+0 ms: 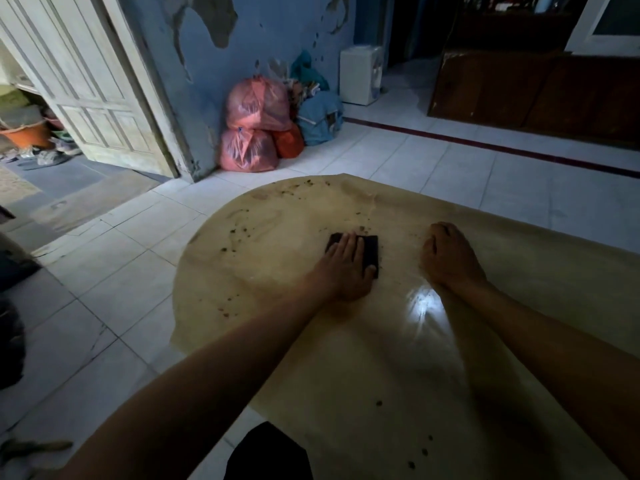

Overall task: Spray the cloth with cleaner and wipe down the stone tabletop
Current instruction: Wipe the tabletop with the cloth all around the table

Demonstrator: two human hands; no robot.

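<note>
White floor tiles surround the beige stone tabletop point(346, 358), rounded at its far edge, glossy and speckled with dark crumbs. No writing is readable. At its middle the left hand point(343, 268) presses flat, fingers spread, on a dark folded cloth point(369, 251). Just right of the cloth, the right hand point(448, 258) rests curled in a loose, empty fist.

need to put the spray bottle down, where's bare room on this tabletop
The stone tabletop is bare between the two forearms, around the glare patch, and out toward the right edge. The middle is taken: the left hand presses flat on the dark cloth, the right hand rests beside it. Dirt specks dot the far and left rim.
</note>
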